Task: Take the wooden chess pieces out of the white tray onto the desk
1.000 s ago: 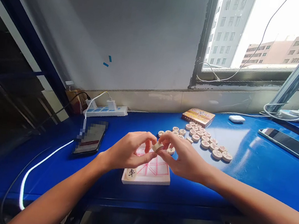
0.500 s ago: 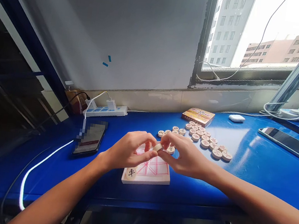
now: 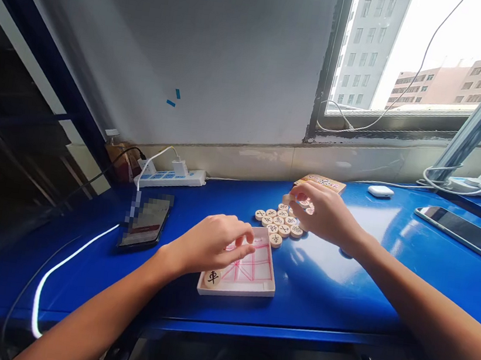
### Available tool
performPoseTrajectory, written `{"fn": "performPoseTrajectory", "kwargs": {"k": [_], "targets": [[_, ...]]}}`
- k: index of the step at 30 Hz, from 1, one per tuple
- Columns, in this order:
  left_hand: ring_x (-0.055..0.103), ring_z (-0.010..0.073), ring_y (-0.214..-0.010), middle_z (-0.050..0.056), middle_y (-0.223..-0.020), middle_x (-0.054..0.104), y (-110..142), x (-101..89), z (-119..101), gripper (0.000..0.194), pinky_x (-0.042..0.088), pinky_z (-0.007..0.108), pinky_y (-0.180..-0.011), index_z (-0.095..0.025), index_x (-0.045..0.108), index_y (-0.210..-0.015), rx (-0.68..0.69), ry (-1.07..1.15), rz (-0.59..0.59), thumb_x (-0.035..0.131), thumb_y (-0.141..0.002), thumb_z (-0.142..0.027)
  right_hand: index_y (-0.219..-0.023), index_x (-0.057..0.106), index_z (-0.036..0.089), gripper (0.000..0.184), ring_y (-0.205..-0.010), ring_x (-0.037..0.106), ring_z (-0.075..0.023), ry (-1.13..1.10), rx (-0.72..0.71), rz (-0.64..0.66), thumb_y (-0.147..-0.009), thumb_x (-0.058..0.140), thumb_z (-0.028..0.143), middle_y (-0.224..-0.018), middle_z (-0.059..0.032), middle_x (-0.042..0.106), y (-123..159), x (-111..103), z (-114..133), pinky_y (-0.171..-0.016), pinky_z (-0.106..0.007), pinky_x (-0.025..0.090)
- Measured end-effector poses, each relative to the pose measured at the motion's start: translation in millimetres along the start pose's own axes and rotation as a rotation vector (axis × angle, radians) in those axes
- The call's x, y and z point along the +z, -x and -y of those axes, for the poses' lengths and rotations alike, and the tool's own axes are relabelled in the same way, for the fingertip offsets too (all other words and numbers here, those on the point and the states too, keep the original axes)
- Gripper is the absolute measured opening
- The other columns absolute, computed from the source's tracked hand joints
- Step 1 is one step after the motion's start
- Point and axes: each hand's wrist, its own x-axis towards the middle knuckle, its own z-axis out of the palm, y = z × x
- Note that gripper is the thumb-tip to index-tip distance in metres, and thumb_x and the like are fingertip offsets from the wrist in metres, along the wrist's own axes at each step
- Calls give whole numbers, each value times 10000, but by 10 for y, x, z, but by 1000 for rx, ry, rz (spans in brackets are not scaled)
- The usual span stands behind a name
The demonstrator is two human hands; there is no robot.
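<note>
My left hand point(image 3: 217, 242) hovers over the white box tray point(image 3: 252, 291), its thumb and curled fingers apart and nothing between them. The tray has red board lines drawn inside, and one xiangqi piece point(image 3: 212, 278) with a black character lies face up in its near left corner. Farther back and to the right, my right hand point(image 3: 327, 212) pinches a wooden xiangqi piece point(image 3: 287, 199) at its fingertips. Below it, several xiangqi pieces with dark characters point(image 3: 279, 221) lie grouped beyond the tray. My right hand hides most of the pieces farther right.
A decorated box point(image 3: 322, 182) stands near the wall behind my right hand. To the left are a phone point(image 3: 146, 224) and a power strip point(image 3: 173, 180) with cables. A white earbud case point(image 3: 381, 191) and another phone point(image 3: 468, 233) lie on the right of the blue table point(image 3: 316, 308).
Both hands were together over the tray, holding a piece between them. My right hand has moved back and right with a piece; my left hand has let go and stays over the tray.
</note>
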Motion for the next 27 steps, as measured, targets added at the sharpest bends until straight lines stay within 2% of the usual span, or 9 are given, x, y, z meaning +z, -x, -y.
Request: {"fn": "performPoseTrajectory", "kwargs": {"k": [4,9,16,23,27], "targets": [[576,162,-771,22,-831,631,3,10,-29,177,373,264,-687,-192,605,-975,79,-20,66,494,-926,-321,-864,620,180,144,-820,598,-190,97,42,32,-846,504,264,-898,-68,660,-32,-21,-146,-736,-298,437],[562,154,-724,21,-818,618,-11,17,-70,147,373,266,-674,-179,596,-906,135,-40,137,496,-917,-285,-888,647,179,177,-826,605,-193,159,72,105,-839,491,247,-944,-76,669,-38,-9,-197,-699,-289,431],[539,164,-713,24,-826,606,1,49,-64,144,355,270,-644,-182,591,-912,160,-35,139,485,-916,-279,-848,655,197,164,-825,625,-210,254,102,404,-819,507,261,-896,-59,691,-18,-11,-262,-622,-279,401],[566,169,-774,37,-927,625,3,56,-57,133,374,264,-666,-189,605,-928,181,6,119,492,-911,-257,-850,640,187,166,-757,637,-207,289,70,487,-816,481,216,-863,-74,697,20,-6,-276,-564,-272,378],[566,171,-794,39,-915,620,6,65,-51,128,392,263,-675,-185,606,-926,181,8,125,503,-906,-258,-830,647,187,185,-712,631,-193,278,56,523,-808,464,184,-826,-76,695,11,-51,-226,-541,-269,370]]}}
